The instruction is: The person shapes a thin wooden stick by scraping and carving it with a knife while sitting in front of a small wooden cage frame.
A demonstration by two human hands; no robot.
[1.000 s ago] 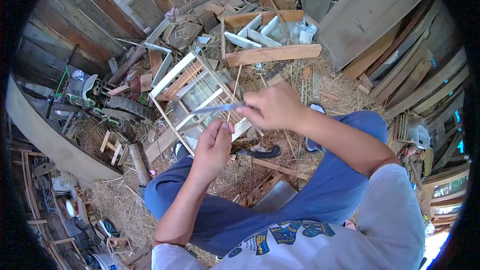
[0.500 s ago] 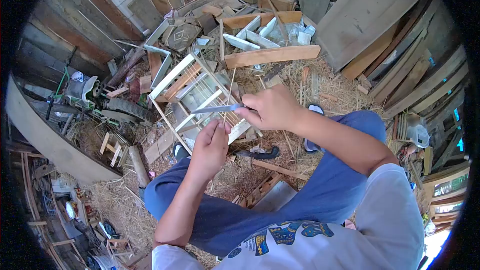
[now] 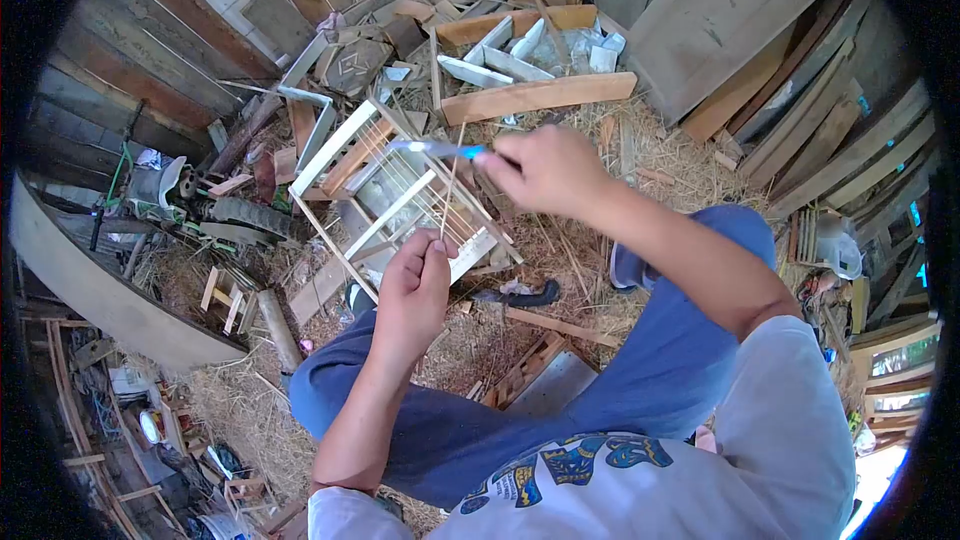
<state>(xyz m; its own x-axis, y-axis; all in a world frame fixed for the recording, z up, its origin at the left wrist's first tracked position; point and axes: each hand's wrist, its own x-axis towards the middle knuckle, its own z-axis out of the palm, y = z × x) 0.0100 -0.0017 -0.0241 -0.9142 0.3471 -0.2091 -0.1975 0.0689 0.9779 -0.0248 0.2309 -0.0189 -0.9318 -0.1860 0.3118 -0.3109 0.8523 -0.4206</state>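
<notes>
My right hand (image 3: 553, 170) is closed round the blue handle of a knife (image 3: 432, 148), whose blade points left. Pinched in my left hand (image 3: 415, 275) is the lower end of a thin wooden stick (image 3: 452, 185), which rises upward. The blade crosses the stick near its upper part; whether they touch I cannot tell. Behind both hands, a wooden frame (image 3: 345, 148) with several thin sticks strung across it rests at a tilt between my feet.
A wooden box (image 3: 540, 98) holding white-painted pieces stands ahead. Planks (image 3: 740, 30) lean at the right, and a curved board (image 3: 110, 275) at the left. A green-framed machine (image 3: 160, 185) sits at left. Straw (image 3: 240, 390) covers the floor, with a small wooden stool-like piece (image 3: 228, 298) on it.
My right hand has moved up and slightly right with the knife, so the blade is farther from my left hand along the stick. My left hand has shifted slightly down.
</notes>
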